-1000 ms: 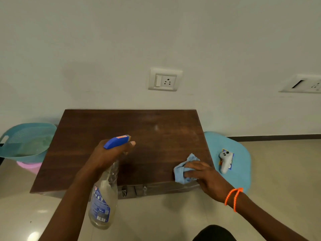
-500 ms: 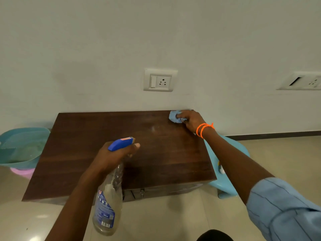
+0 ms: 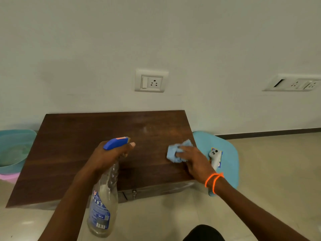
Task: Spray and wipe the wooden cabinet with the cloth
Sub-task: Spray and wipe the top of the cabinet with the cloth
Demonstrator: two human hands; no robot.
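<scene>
The dark wooden cabinet (image 3: 73, 153) stands against the wall, its flat top facing me. My left hand (image 3: 107, 157) grips a clear spray bottle (image 3: 102, 206) with a blue trigger head, held over the cabinet's front middle, nozzle pointing right. My right hand (image 3: 194, 162) presses a crumpled light blue cloth (image 3: 173, 152) onto the cabinet top near its right edge. An orange band circles that wrist.
A light blue stool (image 3: 229, 153) beside the cabinet's right side carries a white game controller (image 3: 215, 157). A teal basin (image 3: 12, 150) over a pink one sits at the left. Wall sockets (image 3: 151, 82) are above. Beige floor tiles lie in front.
My right hand has pulled the cloth from the cabinet's far right corner back toward the near right edge. The left hand and bottle have barely moved.
</scene>
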